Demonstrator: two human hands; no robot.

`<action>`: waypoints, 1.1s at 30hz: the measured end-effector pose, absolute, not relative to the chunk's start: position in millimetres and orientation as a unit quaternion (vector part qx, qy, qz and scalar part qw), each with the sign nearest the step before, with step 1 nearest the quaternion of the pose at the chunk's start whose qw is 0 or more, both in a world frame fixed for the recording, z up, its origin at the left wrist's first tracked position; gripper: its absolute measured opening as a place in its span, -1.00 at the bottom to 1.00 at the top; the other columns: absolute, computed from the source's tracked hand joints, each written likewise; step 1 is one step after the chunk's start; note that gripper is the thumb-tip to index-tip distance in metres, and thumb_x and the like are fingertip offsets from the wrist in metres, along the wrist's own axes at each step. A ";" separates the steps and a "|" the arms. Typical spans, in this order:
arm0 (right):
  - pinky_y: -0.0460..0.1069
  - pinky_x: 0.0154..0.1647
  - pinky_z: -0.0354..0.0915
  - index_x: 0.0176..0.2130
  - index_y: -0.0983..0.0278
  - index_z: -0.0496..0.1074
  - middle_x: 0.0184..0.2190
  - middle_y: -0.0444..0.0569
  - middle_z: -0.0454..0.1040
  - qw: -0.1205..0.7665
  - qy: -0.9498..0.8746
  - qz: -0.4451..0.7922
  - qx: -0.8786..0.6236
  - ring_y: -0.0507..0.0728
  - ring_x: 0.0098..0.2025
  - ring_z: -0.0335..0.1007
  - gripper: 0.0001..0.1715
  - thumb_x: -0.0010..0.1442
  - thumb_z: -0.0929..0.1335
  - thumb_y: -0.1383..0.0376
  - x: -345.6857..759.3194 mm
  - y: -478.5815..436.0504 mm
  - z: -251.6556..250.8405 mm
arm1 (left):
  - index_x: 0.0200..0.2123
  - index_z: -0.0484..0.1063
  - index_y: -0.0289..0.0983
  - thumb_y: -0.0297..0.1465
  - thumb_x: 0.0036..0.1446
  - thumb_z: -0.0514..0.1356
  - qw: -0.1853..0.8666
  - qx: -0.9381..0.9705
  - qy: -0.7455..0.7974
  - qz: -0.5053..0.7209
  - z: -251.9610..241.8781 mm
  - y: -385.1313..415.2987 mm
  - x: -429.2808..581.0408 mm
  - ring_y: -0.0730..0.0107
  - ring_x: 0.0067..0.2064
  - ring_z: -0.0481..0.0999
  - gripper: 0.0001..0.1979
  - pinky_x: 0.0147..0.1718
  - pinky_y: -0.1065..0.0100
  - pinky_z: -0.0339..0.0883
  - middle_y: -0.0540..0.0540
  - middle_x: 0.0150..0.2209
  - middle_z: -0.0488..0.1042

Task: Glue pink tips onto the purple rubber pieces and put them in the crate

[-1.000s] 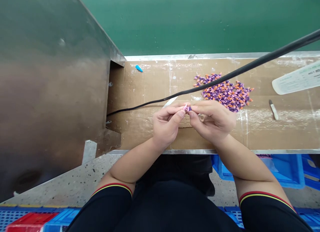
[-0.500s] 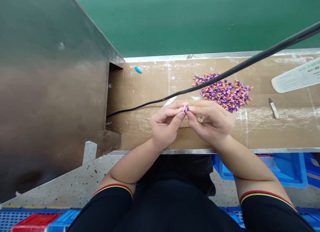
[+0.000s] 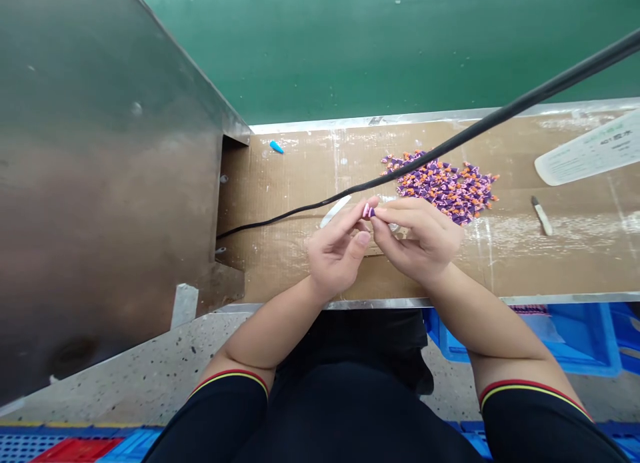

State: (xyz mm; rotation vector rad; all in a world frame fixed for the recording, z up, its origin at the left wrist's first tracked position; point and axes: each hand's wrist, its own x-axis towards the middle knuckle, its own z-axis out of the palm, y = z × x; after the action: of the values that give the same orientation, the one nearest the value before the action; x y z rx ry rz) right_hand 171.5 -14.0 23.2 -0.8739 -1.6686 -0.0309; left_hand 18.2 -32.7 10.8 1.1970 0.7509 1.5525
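Observation:
My left hand (image 3: 336,250) and my right hand (image 3: 417,240) meet above a cardboard-covered bench (image 3: 280,263). Their fingertips pinch a small pink and purple plastic piece (image 3: 369,211), with pink on the left-hand side and purple on the right. Most of it is hidden by my fingers. A pile of several small purple and orange pieces (image 3: 443,190) lies just beyond my right hand. A thin white strip (image 3: 334,212) pokes out past my left fingers.
A black cable (image 3: 450,140) crosses above the bench. A steel panel (image 3: 110,183) rises at the left, and a green wall (image 3: 350,50) lies beyond. A blue piece (image 3: 276,146), a white-handled tool (image 3: 543,216) and a printed card (image 3: 585,150) lie on the cardboard. Blue crates (image 3: 575,340) sit below.
My hands have shifted slightly up and left, with the pinched piece still between them. The view has tilted a little as my head moved.

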 end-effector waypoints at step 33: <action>-0.06 -0.27 0.69 -0.08 0.10 0.50 -0.21 -0.16 0.77 0.613 -0.712 -0.011 -0.341 0.06 -0.27 0.76 -0.79 0.41 0.52 0.38 159.4 -14.3 17.5 | -0.28 0.80 -0.06 -0.10 0.10 0.66 0.593 0.321 0.344 0.653 14.9 -28.2 25.7 0.43 -0.13 0.79 -0.76 -0.02 0.44 0.68 -0.08 -0.15 0.80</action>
State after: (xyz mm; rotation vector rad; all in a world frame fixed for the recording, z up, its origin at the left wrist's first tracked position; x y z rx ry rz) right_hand 159.4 -14.3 17.5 -0.7870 -1.6420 -0.0250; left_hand 25.7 -28.2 14.9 0.7473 0.7989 1.5188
